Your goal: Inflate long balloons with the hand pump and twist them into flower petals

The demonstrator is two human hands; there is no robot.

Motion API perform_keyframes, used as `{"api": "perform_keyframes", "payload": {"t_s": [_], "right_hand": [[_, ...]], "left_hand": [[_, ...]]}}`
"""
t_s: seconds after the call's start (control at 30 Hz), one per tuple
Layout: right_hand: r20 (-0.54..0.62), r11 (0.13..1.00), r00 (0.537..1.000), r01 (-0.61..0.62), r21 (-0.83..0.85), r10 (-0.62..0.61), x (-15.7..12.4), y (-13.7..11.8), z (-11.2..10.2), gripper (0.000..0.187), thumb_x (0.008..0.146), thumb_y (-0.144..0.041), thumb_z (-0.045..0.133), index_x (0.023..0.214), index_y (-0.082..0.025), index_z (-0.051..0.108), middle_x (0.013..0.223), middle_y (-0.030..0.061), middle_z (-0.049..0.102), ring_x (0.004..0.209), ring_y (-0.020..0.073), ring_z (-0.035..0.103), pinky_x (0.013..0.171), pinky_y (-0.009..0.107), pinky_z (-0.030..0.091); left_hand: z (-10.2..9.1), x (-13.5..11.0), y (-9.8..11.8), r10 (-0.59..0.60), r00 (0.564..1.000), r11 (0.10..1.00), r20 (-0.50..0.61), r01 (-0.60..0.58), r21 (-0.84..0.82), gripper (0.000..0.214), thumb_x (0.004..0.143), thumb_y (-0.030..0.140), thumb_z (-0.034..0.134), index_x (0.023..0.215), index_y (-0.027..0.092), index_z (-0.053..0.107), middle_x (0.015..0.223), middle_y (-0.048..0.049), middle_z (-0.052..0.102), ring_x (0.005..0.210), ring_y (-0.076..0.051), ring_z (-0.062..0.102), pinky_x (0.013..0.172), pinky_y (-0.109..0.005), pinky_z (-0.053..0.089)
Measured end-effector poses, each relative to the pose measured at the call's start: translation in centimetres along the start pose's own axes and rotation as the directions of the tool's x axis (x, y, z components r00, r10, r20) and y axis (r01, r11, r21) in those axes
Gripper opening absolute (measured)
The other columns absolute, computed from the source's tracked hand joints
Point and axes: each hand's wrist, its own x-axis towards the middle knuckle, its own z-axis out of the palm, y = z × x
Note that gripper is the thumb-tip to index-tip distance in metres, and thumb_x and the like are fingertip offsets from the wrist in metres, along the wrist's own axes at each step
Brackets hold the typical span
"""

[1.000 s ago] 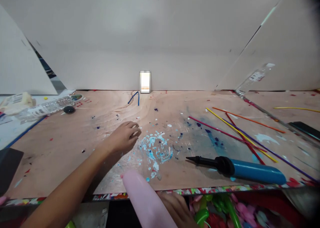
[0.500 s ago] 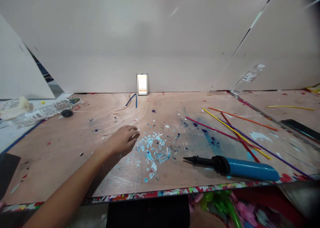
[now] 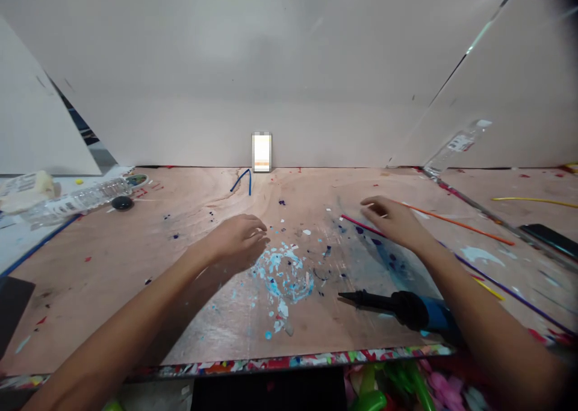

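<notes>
My left hand [image 3: 241,237] hovers over the wooden table, left of the pale blue paint specks, with loosely bent fingers and nothing in them. Above the far ends of several thin uninflated modelling balloons is my right hand [image 3: 395,219], its fingers slightly curled and apart. A pink balloon [image 3: 361,224] passes under it, and an orange balloon [image 3: 465,223] runs out to its right. The purple balloon [image 3: 501,277] and the yellow balloon [image 3: 490,289] are partly hidden by my right forearm. That forearm also covers part of the blue hand pump [image 3: 436,313] with its black nozzle.
A bent blue balloon [image 3: 250,182] lies before a bright-screened phone [image 3: 262,152] at the back panel. Plastic bottles stand at left [image 3: 81,200] and right [image 3: 458,149]. A dark phone [image 3: 548,241] and another yellow balloon [image 3: 533,200] lie far right. Coloured scraps line the front edge.
My right hand has come up from below the table edge and reached over the balloons. My left hand has shifted slightly right and stays free. The view has turned a little.
</notes>
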Motion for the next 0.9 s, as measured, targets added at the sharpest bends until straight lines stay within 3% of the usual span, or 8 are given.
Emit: {"api": "perform_keyframes", "payload": {"t_s": [0.1, 0.27, 0.33, 0.4, 0.5, 0.6, 0.67, 0.9], "right_hand": [[0.236, 0.968, 0.972, 0.071, -0.24, -0.013, 2.6, 1.7, 1.7, 0.022, 0.082, -0.034, 0.058, 0.08, -0.013, 0.063, 0.072, 0.0091, 0.065, 0.067, 0.0192, 0.058, 0.064, 0.03, 0.043], [0.272, 0.93, 0.961, 0.138, -0.34, -0.044, 4.5, 0.3, 3.3, 0.021, 0.088, -0.025, 0.042, 0.074, -0.016, 0.056, 0.076, 0.0098, 0.063, 0.071, 0.0187, 0.056, 0.064, 0.028, 0.037], [0.229, 0.953, 0.969, 0.152, -0.262, -0.092, 4.9, -2.7, 3.3, 0.023, 0.091, -0.029, 0.038, 0.08, -0.017, 0.055, 0.076, 0.0068, 0.061, 0.069, 0.0166, 0.053, 0.063, 0.027, 0.037], [0.169, 0.975, 0.96, 0.22, 0.032, -0.222, 5.2, -6.7, 3.4, 0.023, 0.09, -0.035, 0.043, 0.08, -0.018, 0.055, 0.073, 0.0029, 0.058, 0.065, 0.0147, 0.051, 0.062, 0.026, 0.038], [0.144, 0.862, 0.916, 0.286, 0.419, -0.374, 5.4, -12.9, 3.9, 0.021, 0.087, -0.036, 0.049, 0.08, -0.018, 0.058, 0.073, 0.0011, 0.057, 0.065, 0.0133, 0.051, 0.061, 0.026, 0.04], [0.118, 0.722, 0.911, 0.228, 0.653, -0.395, 4.9, -16.9, 4.7, 0.019, 0.087, -0.035, 0.052, 0.084, -0.018, 0.058, 0.078, 0.0028, 0.06, 0.071, 0.0137, 0.055, 0.066, 0.028, 0.045], [0.134, 0.67, 0.904, 0.195, 0.717, -0.407, 4.5, -18.0, 5.2, 0.019, 0.087, -0.036, 0.053, 0.085, -0.017, 0.059, 0.081, 0.004, 0.061, 0.075, 0.0144, 0.058, 0.07, 0.03, 0.047], [0.237, 0.654, 0.874, 0.115, 0.748, -0.424, 3.5, -17.8, 6.1, 0.021, 0.088, -0.036, 0.05, 0.086, -0.017, 0.057, 0.079, 0.0034, 0.06, 0.072, 0.0129, 0.056, 0.068, 0.029, 0.047]], "left_hand": [[0.3, 1.5, 0.0, 0.019, 1.0, 1.0, -0.021, -0.019, -0.014, 0.029, 0.091, 0.031, 0.042, 0.101, 0.019, 0.066, 0.104, -0.0067, 0.067, 0.096, -0.019, 0.059, 0.086, -0.031, 0.044], [2.2, 3.2, 0.5, 0.025, 0.998, 0.991, -0.055, -0.032, -0.13, 0.028, 0.088, 0.033, 0.048, 0.099, 0.018, 0.068, 0.102, -0.0086, 0.068, 0.095, -0.021, 0.06, 0.085, -0.033, 0.045], [2.7, 4.1, 0.9, -0.106, 0.985, 0.943, -0.136, 0.056, -0.329, 0.034, 0.085, 0.037, 0.054, 0.11, 0.017, 0.065, 0.107, -0.0107, 0.067, 0.093, -0.021, 0.061, 0.081, -0.034, 0.048], [2.7, 5.2, 1.5, -0.243, 0.949, 0.819, -0.199, 0.091, -0.566, 0.044, 0.082, 0.039, 0.058, 0.12, 0.017, 0.059, 0.107, -0.0118, 0.067, 0.087, -0.019, 0.063, 0.075, -0.032, 0.05], [1.5, 6.0, 2.4, -0.341, 0.887, 0.67, -0.311, -0.002, -0.742, 0.045, 0.082, 0.04, 0.059, 0.12, 0.015, 0.06, 0.094, -0.0099, 0.069, 0.076, -0.015, 0.063, 0.068, -0.028, 0.051], [-0.1, 5.4, 2.9, -0.426, 0.768, 0.636, -0.477, -0.121, -0.763, 0.033, 0.079, 0.039, 0.063, 0.1, 0.014, 0.069, 0.083, -0.0074, 0.07, 0.065, -0.012, 0.06, 0.059, -0.025, 0.049], [-0.8, 4.4, 2.8, -0.45, 0.723, 0.647, -0.525, -0.141, -0.749, 0.027, 0.077, 0.037, 0.066, 0.089, 0.014, 0.072, 0.078, -0.0057, 0.07, 0.06, -0.011, 0.057, 0.055, -0.023, 0.047], [-1.0, 2.7, 2.8, -0.465, 0.718, 0.663, -0.517, -0.104, -0.741, 0.025, 0.074, 0.037, 0.068, 0.083, 0.014, 0.072, 0.076, -0.004, 0.068, 0.058, -0.009, 0.054, 0.054, -0.022, 0.044]]}}
